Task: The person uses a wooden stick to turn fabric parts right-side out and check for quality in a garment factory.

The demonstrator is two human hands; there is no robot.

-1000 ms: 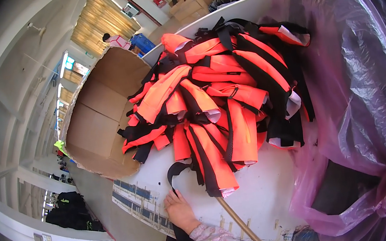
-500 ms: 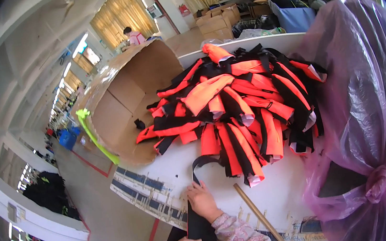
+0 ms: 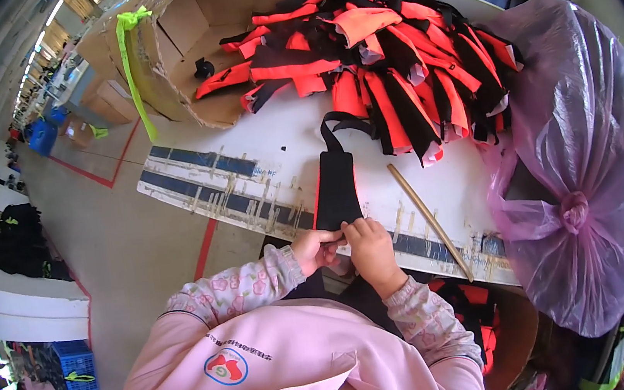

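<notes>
A flat black fabric piece with orange edges [image 3: 336, 186] lies on the white table, its narrow black strap [image 3: 332, 125] curling away at the far end. My left hand [image 3: 314, 251] pinches its near end at the table's edge. Right beside it, my right hand [image 3: 370, 249] has its fingers closed on the same end, thumbs almost meeting. The fingertips partly hide that end. Beyond the hands spreads a heap of orange and black fabric pieces [image 3: 388, 53], resembling the one I hold.
An open cardboard box [image 3: 206, 29] lies at the far left of the table, a neon green strip [image 3: 131, 77] on its flap. A wooden stick [image 3: 430, 219] rests right of my hands. A tied pink plastic bag [image 3: 568, 156] bulges at the right. Below the table edge stands another carton [image 3: 518, 337].
The view has tilted downward. My right hand has moved from the strap end down to the near end, joining my left hand, and the fabric piece now lies straighter on the table.
</notes>
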